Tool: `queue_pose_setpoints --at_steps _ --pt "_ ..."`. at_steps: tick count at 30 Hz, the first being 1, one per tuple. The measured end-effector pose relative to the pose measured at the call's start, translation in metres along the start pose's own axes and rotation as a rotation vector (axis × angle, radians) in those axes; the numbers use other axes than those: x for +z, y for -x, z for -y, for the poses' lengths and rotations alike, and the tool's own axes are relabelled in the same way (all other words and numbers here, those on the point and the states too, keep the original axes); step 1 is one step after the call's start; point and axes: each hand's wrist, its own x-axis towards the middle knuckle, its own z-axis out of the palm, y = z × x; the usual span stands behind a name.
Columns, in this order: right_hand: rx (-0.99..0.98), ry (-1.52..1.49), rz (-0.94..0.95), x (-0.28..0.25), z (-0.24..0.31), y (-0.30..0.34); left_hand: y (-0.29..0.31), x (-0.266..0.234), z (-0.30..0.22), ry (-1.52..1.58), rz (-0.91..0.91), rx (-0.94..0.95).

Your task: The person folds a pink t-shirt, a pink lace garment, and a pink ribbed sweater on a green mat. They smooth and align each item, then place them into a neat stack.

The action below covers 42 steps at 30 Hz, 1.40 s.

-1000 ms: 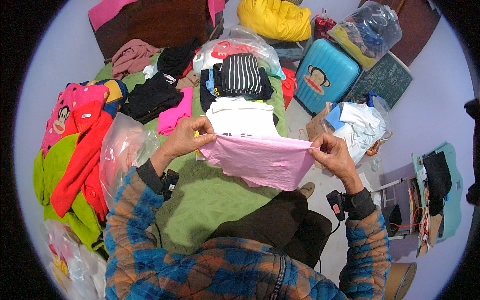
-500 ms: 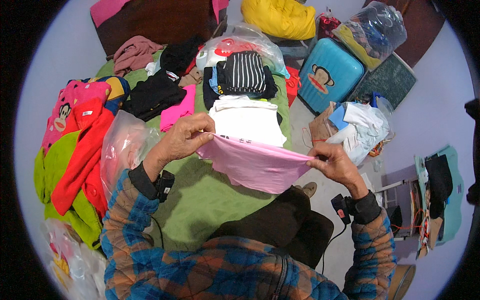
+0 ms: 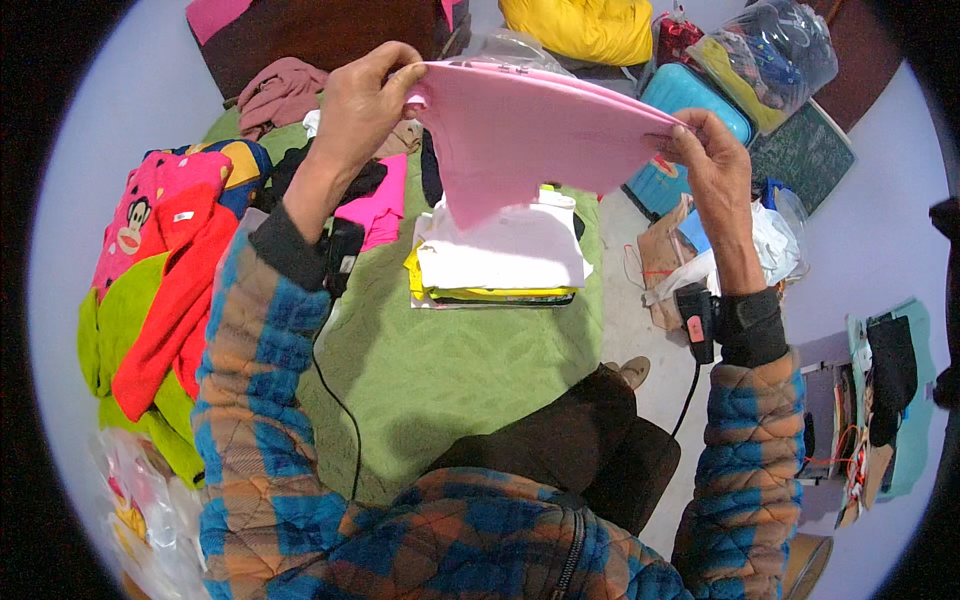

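Note:
A pale pink garment (image 3: pixel 540 130), perhaps a shirt, hangs stretched between my raised hands. My left hand (image 3: pixel 365 105) pinches its upper left corner, fingers closed. At the opposite corner my right hand (image 3: pixel 712 160) grips the cloth between thumb and fingers. Below the garment's lower edge lies a stack of folded clothes, with a white shirt (image 3: pixel 500 245) on top and a yellow one (image 3: pixel 470 294) beneath. The pink cloth hides the area behind the stack.
The stack rests on a green bedcover (image 3: pixel 470 390). To the left are a red garment (image 3: pixel 175 290), a lime green one (image 3: pixel 125 320) and a bright pink piece (image 3: pixel 378 205). A blue suitcase (image 3: pixel 705 95) and stuffed bags stand at the right; a yellow bundle (image 3: pixel 585 28) lies at the back.
Both hands have lifted the pink garment up and away from me, so it hangs higher and more of its length shows. The folded stack's front edge has come into view.

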Motion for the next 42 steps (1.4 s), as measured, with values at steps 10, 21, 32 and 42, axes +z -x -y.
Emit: queue_pose_setpoints --at_steps 10,21,32,42 --pt "0.087 0.399 0.239 0.061 -0.164 0.137 0.189 0.057 0.096 -0.268 0.365 0.077" --pt "0.149 0.189 0.301 0.054 -0.197 0.142 0.197 0.059 0.119 -0.212 0.439 -0.067" --pt "-0.198 0.193 -0.003 0.037 -0.132 0.045 0.059 0.033 0.086 -0.203 0.164 0.067" --pt "0.03 0.238 0.156 0.067 -0.206 0.181 0.224 0.073 0.108 -0.204 0.415 0.018"
